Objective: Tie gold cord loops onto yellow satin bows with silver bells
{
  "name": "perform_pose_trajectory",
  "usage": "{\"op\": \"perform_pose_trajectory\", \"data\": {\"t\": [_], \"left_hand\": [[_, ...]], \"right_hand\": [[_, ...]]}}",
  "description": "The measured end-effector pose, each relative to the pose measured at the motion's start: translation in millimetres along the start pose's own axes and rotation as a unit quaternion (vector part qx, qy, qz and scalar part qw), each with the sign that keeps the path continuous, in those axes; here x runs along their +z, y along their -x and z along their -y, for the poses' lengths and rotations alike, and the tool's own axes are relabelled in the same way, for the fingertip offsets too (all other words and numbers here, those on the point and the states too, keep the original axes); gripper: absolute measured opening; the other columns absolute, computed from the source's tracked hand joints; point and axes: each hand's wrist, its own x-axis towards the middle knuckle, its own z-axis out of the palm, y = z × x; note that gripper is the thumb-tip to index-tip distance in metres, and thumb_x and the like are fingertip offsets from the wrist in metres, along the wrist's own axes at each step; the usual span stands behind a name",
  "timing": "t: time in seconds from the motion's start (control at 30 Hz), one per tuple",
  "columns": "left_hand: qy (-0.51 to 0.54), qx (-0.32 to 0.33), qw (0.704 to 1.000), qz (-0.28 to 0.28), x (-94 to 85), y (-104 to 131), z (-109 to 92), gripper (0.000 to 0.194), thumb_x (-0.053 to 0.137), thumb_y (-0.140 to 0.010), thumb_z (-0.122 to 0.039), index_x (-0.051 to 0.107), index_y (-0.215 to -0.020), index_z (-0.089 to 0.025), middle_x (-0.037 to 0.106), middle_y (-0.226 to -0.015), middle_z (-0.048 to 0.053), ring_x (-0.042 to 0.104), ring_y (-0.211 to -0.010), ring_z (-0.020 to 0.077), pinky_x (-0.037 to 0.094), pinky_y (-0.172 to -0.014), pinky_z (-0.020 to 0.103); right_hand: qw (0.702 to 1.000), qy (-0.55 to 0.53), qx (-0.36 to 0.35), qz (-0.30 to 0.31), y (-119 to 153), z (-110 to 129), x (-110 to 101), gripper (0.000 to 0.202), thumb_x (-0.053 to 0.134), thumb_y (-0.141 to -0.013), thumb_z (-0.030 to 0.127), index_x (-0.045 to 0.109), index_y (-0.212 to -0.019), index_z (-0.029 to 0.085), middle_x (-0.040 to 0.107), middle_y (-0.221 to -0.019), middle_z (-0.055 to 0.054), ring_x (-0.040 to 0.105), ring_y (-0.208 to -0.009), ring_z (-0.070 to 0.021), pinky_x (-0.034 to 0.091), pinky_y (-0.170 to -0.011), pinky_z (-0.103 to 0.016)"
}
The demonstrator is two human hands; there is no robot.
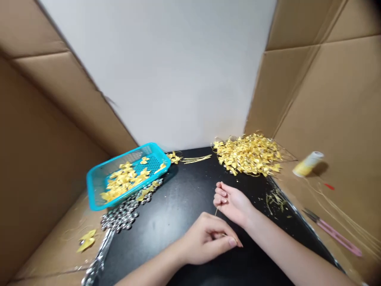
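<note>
Low over the black tabletop, my left hand (208,240) is closed in a pinch, thumb against forefinger, on a thin gold cord. Just beyond it, my right hand (235,202) is curled with its fingers folded in. A short stretch of the gold cord (216,210) runs between the two hands, and the right fingers are closed on it. Most of the cord is hidden by the fingers, and I cannot see whether anything hangs on it. Farther back lie several cut gold cords (196,159) beside a yellow ribbon bow (175,157).
A turquoise basket (93,190) holds yellow bows; silver beads (120,214) lie beside it. At the back right is a heap of yellow bows (250,155). Cord scraps (276,200), pink-handled snips (339,237) and a thread spool (308,163) are at right. Cardboard walls (333,99) flank the table.
</note>
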Motion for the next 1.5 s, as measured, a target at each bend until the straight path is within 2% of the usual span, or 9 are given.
{"op": "perform_pose_trajectory", "data": {"t": [0.27, 0.47, 0.6, 0.73, 0.87, 1.0, 1.33, 1.43, 1.5], "left_hand": [[-0.071, 0.107, 0.991, 0.026, 22.5, 25, 36, 0.027, 0.052, -0.091, -0.034, 0.075, -0.087, -0.019, 0.071, -0.063, 0.006, 0.063, -0.056, 0.0143, 0.046, -0.057, 0.026], [-0.246, 0.058, 0.968, -0.001, 25.6, 38, 19, 0.015, 0.058, -0.088, -0.041, 0.07, -0.098, -0.042, 0.077, -0.086, 0.0, 0.071, -0.088, 0.0216, 0.049, -0.09, 0.035], [-0.385, 0.04, 0.914, -0.118, -10.4, 55, 32, 0.052, 0.065, -0.078, -0.049, 0.061, -0.127, -0.035, 0.069, -0.126, 0.007, 0.063, -0.114, 0.0295, 0.045, -0.098, 0.043], [-0.488, -0.23, 0.758, -0.367, -83.3, 82, 64, 0.034, 0.043, -0.093, -0.029, 0.069, -0.11, -0.017, 0.07, -0.114, 0.016, 0.061, -0.108, 0.0295, 0.042, -0.095, 0.045], [-0.5, -0.325, 0.702, -0.389, -129.8, 101, 83, 0.031, 0.047, -0.091, -0.032, 0.072, -0.096, -0.014, 0.071, -0.099, 0.017, 0.061, -0.097, 0.0322, 0.045, -0.085, 0.042], [-0.507, -0.378, 0.675, -0.38, -129.9, 104, 89, 0.033, 0.049, -0.089, -0.034, 0.073, -0.098, -0.013, 0.07, -0.099, 0.016, 0.061, -0.094, 0.0316, 0.045, -0.078, 0.038], [-0.448, -0.384, 0.702, -0.399, -129.7, 103, 76, 0.027, 0.046, -0.086, -0.029, 0.068, -0.076, -0.016, 0.068, -0.085, 0.014, 0.062, -0.088, 0.0298, 0.046, -0.076, 0.037], [-0.395, -0.344, 0.742, -0.418, -123.0, 91, 55, 0.026, 0.047, -0.088, -0.035, 0.065, -0.084, -0.017, 0.069, -0.092, 0.011, 0.062, -0.088, 0.0246, 0.048, -0.079, 0.034], [-0.206, -0.281, 0.818, -0.458, -112.6, 70, 41, 0.029, 0.052, -0.089, -0.043, 0.064, -0.088, -0.017, 0.068, -0.089, 0.008, 0.062, -0.081, 0.0192, 0.049, -0.071, 0.028]], "right_hand": [[0.992, 0.114, -0.011, 0.05, -22, -2, 27, 0.022, 0.048, -0.096, 0.017, 0.058, -0.077, 0.014, 0.028, -0.048, 0.01, 0.021, -0.038, -0.0043, 0.024, -0.041, -0.017], [0.98, 0.161, -0.032, 0.113, -32, -2, 39, 0.007, 0.065, -0.086, 0.021, 0.064, -0.084, 0.015, 0.029, -0.05, 0.011, 0.02, -0.041, -0.0049, 0.026, -0.041, -0.017], [0.957, 0.211, -0.111, 0.165, -24, 1, 42, 0.027, 0.076, -0.077, 0.031, 0.066, -0.099, 0.018, 0.039, -0.055, 0.009, 0.031, -0.047, -0.0064, 0.036, -0.048, -0.02], [0.928, 0.265, -0.21, 0.159, -7, 8, 42, 0.041, 0.078, -0.074, 0.043, 0.064, -0.106, 0.021, 0.056, -0.063, 0.005, 0.047, -0.058, -0.0098, 0.04, -0.056, -0.023], [0.902, 0.312, -0.262, 0.143, 6, 15, 41, 0.038, 0.078, -0.073, 0.049, 0.059, -0.092, 0.022, 0.063, -0.064, 0.003, 0.05, -0.062, -0.0115, 0.04, -0.058, -0.024], [0.888, 0.34, -0.275, 0.14, 6, 21, 39, 0.036, 0.076, -0.073, 0.049, 0.055, -0.084, 0.022, 0.062, -0.063, 0.003, 0.051, -0.061, -0.0127, 0.039, -0.06, -0.026], [0.891, 0.349, -0.269, 0.108, -7, 27, 31, 0.034, 0.077, -0.07, 0.048, 0.06, -0.079, 0.02, 0.059, -0.061, 0.002, 0.047, -0.059, -0.0124, 0.036, -0.058, -0.025], [0.868, 0.381, -0.293, 0.121, -9, 25, 28, 0.025, 0.072, -0.076, 0.043, 0.062, -0.076, 0.02, 0.061, -0.066, 0.0, 0.05, -0.064, -0.0135, 0.038, -0.061, -0.026], [0.845, 0.403, -0.321, 0.145, -8, 22, 26, 0.022, 0.066, -0.082, 0.038, 0.062, -0.073, 0.02, 0.06, -0.07, 0.0, 0.051, -0.067, -0.0138, 0.039, -0.063, -0.026]]}}
